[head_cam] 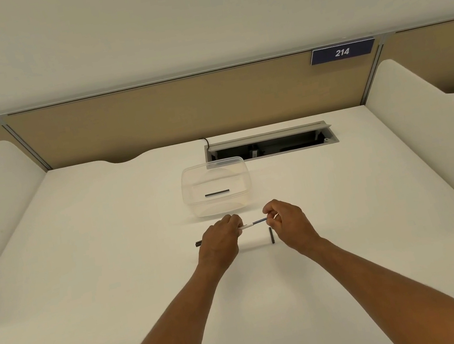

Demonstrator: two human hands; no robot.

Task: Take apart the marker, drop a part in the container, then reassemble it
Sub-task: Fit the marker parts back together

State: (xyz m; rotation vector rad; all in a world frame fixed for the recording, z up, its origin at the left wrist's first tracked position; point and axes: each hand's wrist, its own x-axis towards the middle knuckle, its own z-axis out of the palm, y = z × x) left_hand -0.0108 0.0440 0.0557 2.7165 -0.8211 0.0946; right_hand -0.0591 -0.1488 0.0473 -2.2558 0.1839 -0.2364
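Nearest the camera, two bare forearms reach out over the white desk (83,257). At their ends, the left hand (219,240) is curled with its fingers pressed around the marker (251,224), whose dark tail end pokes out to the left of the fist. The right hand (284,222) pinches the marker's opposite, bluish end between thumb and fingertips, the other fingers folded loosely. Both hands hold the marker just above the desk, between them.

Just beside the right hand, a short dark piece (272,235) lies on the desk, pointing near to far; it is probably the cap or an end plug.

Farther off, a clear plastic container (216,187) stands open with a slim dark rod (217,193) lying flat inside, so the drop appears done.

Beyond it sit a recessed cable tray (270,143) and a partition with a sign (342,52) reading 214.

The marker looks light, stiff and smooth, so it may slip; a firm hold on the barrel with one hand and a fingertip pinch at the end seems the right way to seat parts straight.
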